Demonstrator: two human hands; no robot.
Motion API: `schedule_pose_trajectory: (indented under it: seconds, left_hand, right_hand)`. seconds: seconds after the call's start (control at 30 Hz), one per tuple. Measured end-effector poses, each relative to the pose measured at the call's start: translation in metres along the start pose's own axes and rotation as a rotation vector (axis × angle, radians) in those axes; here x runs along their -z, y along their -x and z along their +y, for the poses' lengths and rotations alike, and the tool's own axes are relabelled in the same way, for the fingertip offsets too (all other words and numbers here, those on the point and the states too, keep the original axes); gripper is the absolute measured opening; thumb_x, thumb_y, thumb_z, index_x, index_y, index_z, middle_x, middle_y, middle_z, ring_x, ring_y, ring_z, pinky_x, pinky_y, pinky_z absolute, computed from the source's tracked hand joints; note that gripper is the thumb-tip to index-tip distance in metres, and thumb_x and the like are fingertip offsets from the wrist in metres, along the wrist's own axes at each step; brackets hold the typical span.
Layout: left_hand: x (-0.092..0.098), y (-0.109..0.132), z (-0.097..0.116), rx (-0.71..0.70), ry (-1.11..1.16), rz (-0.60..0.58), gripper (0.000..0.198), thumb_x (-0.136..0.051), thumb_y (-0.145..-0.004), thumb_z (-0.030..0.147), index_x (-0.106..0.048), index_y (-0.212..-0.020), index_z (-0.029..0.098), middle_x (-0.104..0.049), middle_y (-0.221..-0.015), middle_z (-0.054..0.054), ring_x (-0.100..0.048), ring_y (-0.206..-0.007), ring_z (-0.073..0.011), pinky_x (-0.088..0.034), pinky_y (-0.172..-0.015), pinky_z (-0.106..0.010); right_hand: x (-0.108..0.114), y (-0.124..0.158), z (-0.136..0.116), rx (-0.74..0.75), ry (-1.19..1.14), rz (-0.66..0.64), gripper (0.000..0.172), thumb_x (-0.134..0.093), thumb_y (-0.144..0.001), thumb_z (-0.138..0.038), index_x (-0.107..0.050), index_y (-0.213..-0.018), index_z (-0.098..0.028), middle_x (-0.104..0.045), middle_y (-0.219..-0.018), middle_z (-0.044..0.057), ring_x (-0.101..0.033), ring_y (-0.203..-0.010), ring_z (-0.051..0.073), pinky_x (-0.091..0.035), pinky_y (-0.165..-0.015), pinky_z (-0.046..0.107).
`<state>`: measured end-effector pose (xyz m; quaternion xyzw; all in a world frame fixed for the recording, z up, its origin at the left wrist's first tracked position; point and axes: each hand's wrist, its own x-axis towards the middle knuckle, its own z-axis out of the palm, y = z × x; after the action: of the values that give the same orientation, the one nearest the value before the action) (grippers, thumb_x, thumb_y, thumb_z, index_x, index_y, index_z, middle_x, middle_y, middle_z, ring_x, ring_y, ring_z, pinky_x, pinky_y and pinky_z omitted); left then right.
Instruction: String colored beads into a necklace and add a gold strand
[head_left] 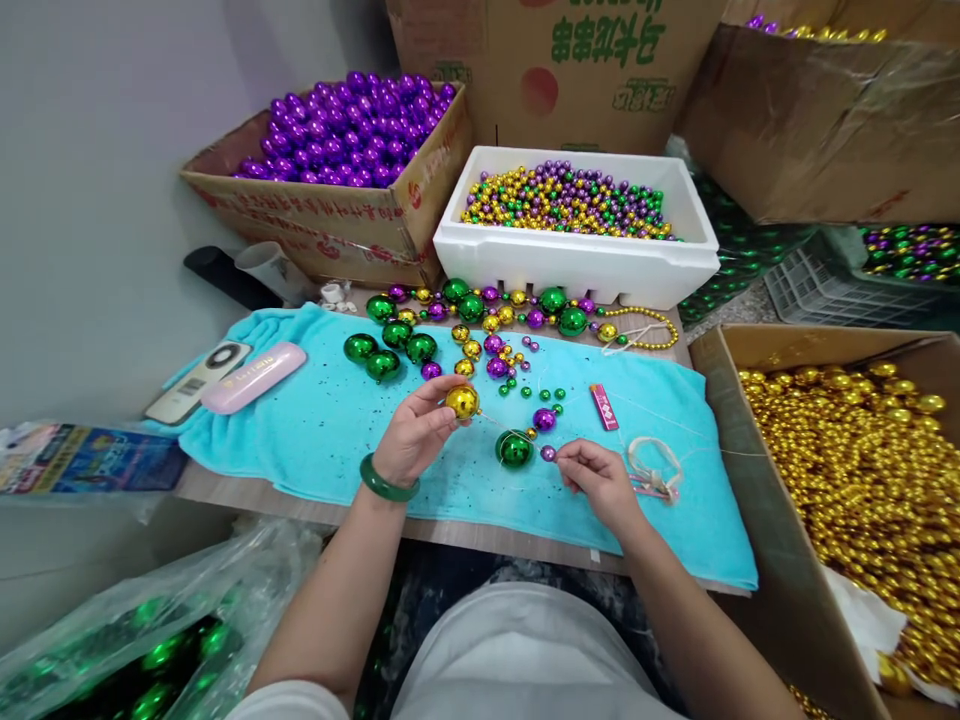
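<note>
My left hand (418,432), with a green bangle (388,478) at its wrist, pinches a large gold bead (463,401). A thin pale thread runs from that bead toward my right hand (596,478). The fingertips of my right hand are closed at a small purple bead (549,454). Between the hands a large green bead (514,449) rests on the turquoise towel (450,490). Just behind it are a purple bead (544,420) and a tiny gold bead. Several loose small green beads and larger green beads (382,364) lie farther back.
A bead string (553,300) stretches along the towel's far edge. Behind stand a white foam box (577,262) of mixed beads and a carton (330,225) of purple ones. At right is a carton (765,500) of gold beads. A pink case (255,378) lies at left.
</note>
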<state>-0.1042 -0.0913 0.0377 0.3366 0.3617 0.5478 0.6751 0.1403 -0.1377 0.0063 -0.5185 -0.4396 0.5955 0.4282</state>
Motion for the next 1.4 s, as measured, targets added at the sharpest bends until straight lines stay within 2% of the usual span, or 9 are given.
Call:
schedule_pose_trajectory:
  seconds: [0.2,0.4,0.57,0.7,0.8,0.9,1.0,1.13,1.4]
  left_hand:
    - [-0.007,0.003,-0.004,0.005,0.013,-0.032,0.036,-0.077,-0.064,0.023,-0.069,-0.099,0.021,-0.066,-0.105,-0.006,-0.063,-0.083,-0.0161,-0.053,-0.068,-0.026]
    - [-0.005,-0.009,-0.015,0.028,-0.219,-0.13,0.038,-0.075,-0.067,0.026,-0.069,-0.104,0.021,-0.066,-0.109,-0.008,-0.062,-0.089,-0.0194,-0.051,-0.072,-0.029]
    - [0.002,-0.048,-0.044,-0.139,-0.863,0.077,0.013,-0.067,-0.074,0.025,-0.072,-0.085,0.021,-0.068,-0.09,-0.006,-0.061,-0.08,-0.0193,-0.049,-0.074,-0.032]
    - [-0.009,-0.067,-0.067,-0.279,-1.418,0.013,0.018,-0.062,-0.078,0.021,-0.07,-0.094,0.018,-0.067,-0.095,-0.01,-0.061,-0.093,-0.0251,-0.046,-0.087,-0.039]
    - [-0.016,-0.072,-0.075,-0.259,-1.609,0.009,0.021,-0.058,-0.08,0.017,-0.067,-0.099,0.016,-0.065,-0.1,-0.013,-0.059,-0.098,-0.0268,-0.046,-0.089,-0.039]
    - [-0.014,-0.072,-0.073,-0.21,-1.407,0.087,0.019,-0.059,-0.077,0.014,-0.067,-0.094,0.017,-0.066,-0.098,-0.011,-0.06,-0.097,-0.025,-0.045,-0.09,-0.039]
    - [-0.008,-0.066,-0.06,-0.044,-0.771,0.159,0.017,-0.061,-0.077,0.019,-0.065,-0.094,0.017,-0.067,-0.091,-0.007,-0.062,-0.08,-0.0179,-0.05,-0.077,-0.033]
    - [-0.001,-0.05,-0.035,0.143,-0.018,0.1,0.023,-0.065,-0.078,0.026,-0.064,-0.098,0.015,-0.067,-0.085,-0.005,-0.061,-0.068,-0.0103,-0.05,-0.063,-0.023]
    - [0.004,-0.035,-0.019,0.117,0.185,0.123,0.021,-0.065,-0.078,0.019,-0.066,-0.098,0.013,-0.068,-0.086,-0.006,-0.062,-0.067,-0.0092,-0.052,-0.061,-0.02]
  right_hand:
    - [-0.005,0.002,0.002,-0.067,-0.065,-0.04,0.022,-0.07,-0.066,-0.038,-0.063,-0.068,-0.017,-0.053,-0.048,-0.003,-0.044,-0.044,0.009,-0.036,-0.042,0.021]
    - [-0.009,0.001,0.001,-0.066,-0.104,0.001,0.021,-0.069,-0.066,-0.036,-0.062,-0.069,-0.017,-0.055,-0.05,-0.002,-0.044,-0.043,0.008,-0.032,-0.041,0.02]
    - [-0.007,-0.001,-0.003,-0.045,-0.129,0.059,0.022,-0.069,-0.065,-0.037,-0.061,-0.07,-0.018,-0.053,-0.049,-0.003,-0.043,-0.042,0.008,-0.031,-0.039,0.02]
    - [-0.007,-0.001,-0.002,-0.032,-0.11,0.08,0.022,-0.069,-0.066,-0.038,-0.061,-0.069,-0.018,-0.054,-0.05,-0.002,-0.044,-0.044,0.008,-0.033,-0.041,0.02]
    - [-0.007,0.0,-0.001,-0.017,-0.094,0.083,0.022,-0.069,-0.066,-0.038,-0.061,-0.069,-0.018,-0.054,-0.05,-0.002,-0.045,-0.046,0.009,-0.035,-0.042,0.021]
    - [-0.004,0.0,-0.002,-0.007,-0.079,0.112,0.021,-0.068,-0.066,-0.037,-0.061,-0.068,-0.018,-0.053,-0.05,-0.002,-0.045,-0.045,0.009,-0.035,-0.042,0.021]
    - [0.002,0.0,-0.002,0.013,-0.06,0.166,0.019,-0.067,-0.065,-0.036,-0.061,-0.068,-0.018,-0.053,-0.048,-0.003,-0.043,-0.043,0.009,-0.034,-0.042,0.022]
    - [0.005,-0.001,-0.002,0.022,-0.031,0.186,0.016,-0.065,-0.065,-0.033,-0.061,-0.065,-0.017,-0.051,-0.046,-0.003,-0.042,-0.043,0.009,-0.032,-0.042,0.022]
    - [-0.003,0.002,-0.001,0.034,-0.006,0.132,0.016,-0.063,-0.066,-0.032,-0.062,-0.067,-0.017,-0.049,-0.046,-0.004,-0.04,-0.042,0.008,-0.03,-0.042,0.022]
